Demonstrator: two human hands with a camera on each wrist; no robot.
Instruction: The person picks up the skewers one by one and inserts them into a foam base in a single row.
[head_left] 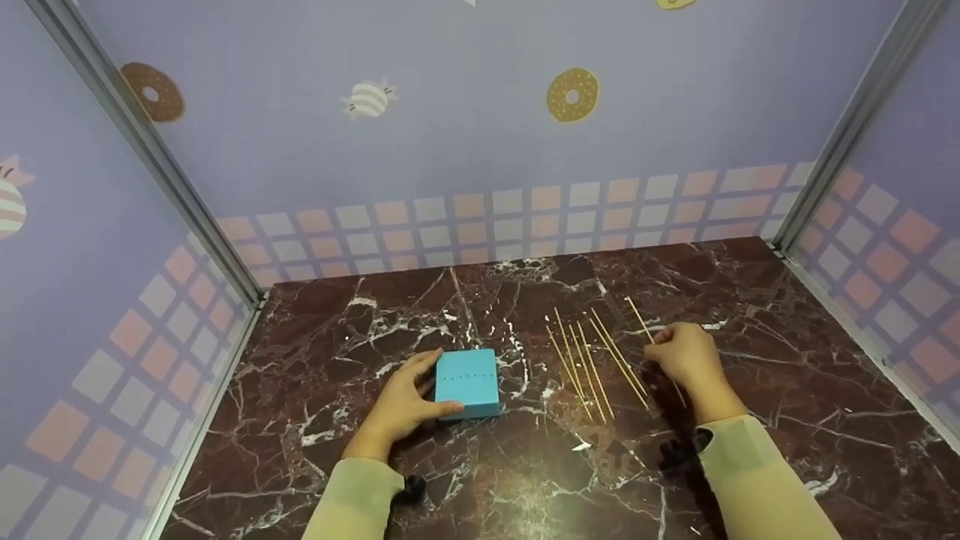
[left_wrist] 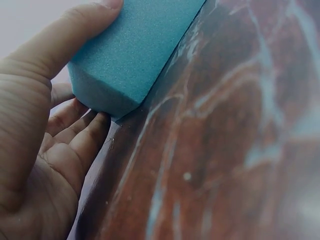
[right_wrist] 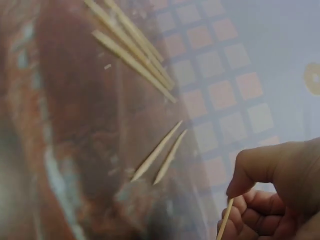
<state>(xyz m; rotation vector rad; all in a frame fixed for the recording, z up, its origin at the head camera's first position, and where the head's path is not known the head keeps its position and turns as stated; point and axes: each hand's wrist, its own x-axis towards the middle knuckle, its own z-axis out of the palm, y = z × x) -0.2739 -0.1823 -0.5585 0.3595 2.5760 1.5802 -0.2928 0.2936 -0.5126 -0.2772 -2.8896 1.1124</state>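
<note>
A light-blue foam block [head_left: 466, 386] with a row of small dark holes across its top lies on the marbled table. My left hand [head_left: 401, 405] grips it from the left, thumb along the near side and fingers round the far side. In the left wrist view the thumb presses the block's [left_wrist: 140, 45] face, and other fingertips touch its lower edge. To the right, my right hand [head_left: 686, 364] pinches a thin wooden skewer [head_left: 637, 316] between thumb and fingers; its far end points away from me. Several more skewers [head_left: 595, 370] lie between the block and that hand.
Dark red marbled tabletop [head_left: 517, 465] with white veins lies under everything. A lilac wall [head_left: 465, 150] with printed doughnuts, sweets and checks closes the back, and patterned panels stand at both sides. Metal posts [head_left: 847, 127] mark the back corners.
</note>
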